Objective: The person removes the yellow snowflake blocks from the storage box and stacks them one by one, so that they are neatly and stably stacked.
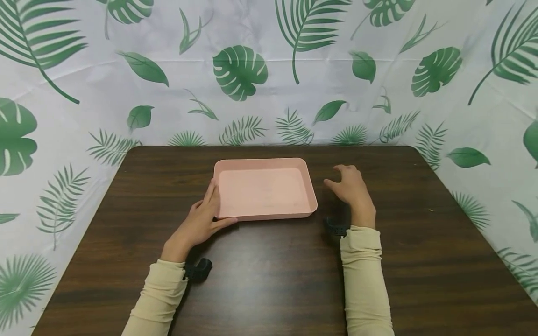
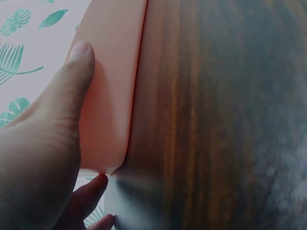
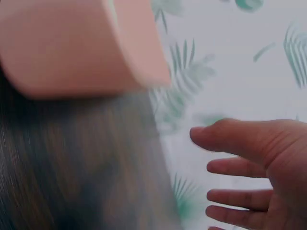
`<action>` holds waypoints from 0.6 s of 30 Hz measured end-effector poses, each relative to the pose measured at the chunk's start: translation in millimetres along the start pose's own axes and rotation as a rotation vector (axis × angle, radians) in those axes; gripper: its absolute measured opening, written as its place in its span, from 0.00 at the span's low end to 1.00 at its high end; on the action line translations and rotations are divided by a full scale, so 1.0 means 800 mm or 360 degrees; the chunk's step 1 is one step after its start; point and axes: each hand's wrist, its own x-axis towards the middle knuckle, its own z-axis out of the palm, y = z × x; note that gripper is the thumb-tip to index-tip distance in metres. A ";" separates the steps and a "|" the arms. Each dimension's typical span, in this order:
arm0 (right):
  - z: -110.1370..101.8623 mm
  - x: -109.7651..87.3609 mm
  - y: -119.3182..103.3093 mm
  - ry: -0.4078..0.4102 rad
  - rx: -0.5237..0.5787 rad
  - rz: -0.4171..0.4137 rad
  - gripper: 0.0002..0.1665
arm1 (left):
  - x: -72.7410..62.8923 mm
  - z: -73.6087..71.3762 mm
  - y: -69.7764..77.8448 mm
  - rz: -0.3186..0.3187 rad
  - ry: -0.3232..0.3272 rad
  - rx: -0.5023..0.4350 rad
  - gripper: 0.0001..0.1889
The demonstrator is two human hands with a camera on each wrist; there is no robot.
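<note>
A shallow pink rectangular tray (image 1: pixel 265 215) lies on the dark wooden table, its inside bare. At its near left corner is my left hand (image 1: pixel 201 219), thumb straight along the front wall and fingers extended along the left side. The left wrist view has that thumb (image 2: pixel 80 67) flat against the tray wall (image 2: pixel 112 96), with other fingertips around the corner. My right hand (image 1: pixel 350 189) hovers apart from the tray's right side, thumb and fingers spread and holding nothing. In the right wrist view, the hand (image 3: pixel 254 167) is separated from the blurred tray (image 3: pixel 72 57) by a gap.
The dark wood-grain table (image 1: pixel 269 280) extends around the tray on every side. A white cloth with green leaves (image 1: pixel 252 107) hangs behind and beside the table. Each wrist wears a black strap (image 1: pixel 197 270). A tiny pale speck (image 1: pixel 430 210) lies on the table's right part.
</note>
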 end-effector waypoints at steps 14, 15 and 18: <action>0.042 -0.004 -0.070 -0.0052 -0.0191 -0.0229 0.44 | 0.008 0.005 -0.001 0.0006 0.0000 0.0037 0.59; 0.046 -0.003 -0.075 -0.0044 -0.0209 -0.0285 0.44 | 0.007 0.003 -0.001 -0.0003 0.0008 0.0055 0.60; 0.059 -0.002 -0.088 -0.0013 -0.0281 -0.0454 0.43 | 0.004 -0.001 -0.002 -0.0040 0.0020 0.0128 0.61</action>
